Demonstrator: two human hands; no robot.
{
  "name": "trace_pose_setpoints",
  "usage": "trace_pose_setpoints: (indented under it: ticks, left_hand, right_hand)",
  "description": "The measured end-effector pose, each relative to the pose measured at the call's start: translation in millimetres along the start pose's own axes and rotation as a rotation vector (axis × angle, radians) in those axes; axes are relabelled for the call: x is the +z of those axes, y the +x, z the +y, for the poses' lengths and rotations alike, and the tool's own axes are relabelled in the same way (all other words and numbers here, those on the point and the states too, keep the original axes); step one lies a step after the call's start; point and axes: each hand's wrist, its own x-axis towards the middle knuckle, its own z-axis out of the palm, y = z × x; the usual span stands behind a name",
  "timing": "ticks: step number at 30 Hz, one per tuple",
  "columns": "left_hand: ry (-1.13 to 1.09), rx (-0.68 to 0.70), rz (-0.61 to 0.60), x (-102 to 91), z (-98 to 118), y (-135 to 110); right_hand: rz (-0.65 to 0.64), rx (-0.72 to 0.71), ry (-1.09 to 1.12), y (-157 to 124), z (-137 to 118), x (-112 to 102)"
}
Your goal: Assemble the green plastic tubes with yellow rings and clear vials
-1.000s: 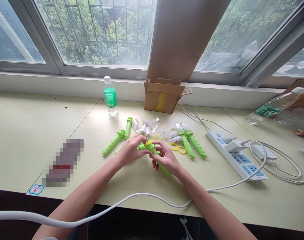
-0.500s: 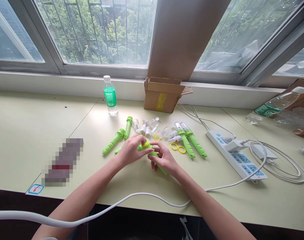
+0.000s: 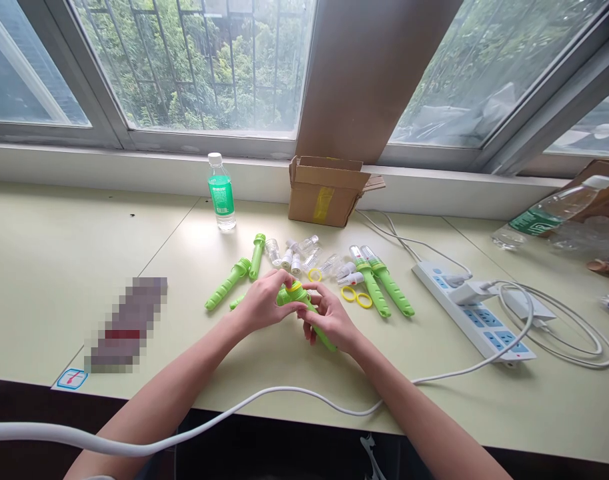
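Near centre, the left hand (image 3: pixel 264 301) pinches, and the right hand (image 3: pixel 337 323) wraps, a yellow-ringed green handle (image 3: pixel 294 295); two right handles (image 3: pixel 375 285) bear clear tops (image 3: pixel 355 251), two left handles (image 3: pixel 227 285) none.

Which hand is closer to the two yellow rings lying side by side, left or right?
The right hand. It's just left of the yellow rings, around a green handle; the left hand is farther left, at the handle's top.
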Motion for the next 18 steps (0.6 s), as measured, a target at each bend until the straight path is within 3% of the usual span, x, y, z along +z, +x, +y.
trace_pose_setpoints:
  ticks: [11,18]
  left_hand:
    - [0.060,0.056,0.045,2.0,-1.6,-1.5]
    - [0.094,0.098,0.082,2.1,0.1,-1.4]
  right_hand:
    - [0.004,-0.010,-0.061,-0.4,1.2,-1.3]
    - [0.065,-0.060,-0.217,-1.1,1.7,-2.4]
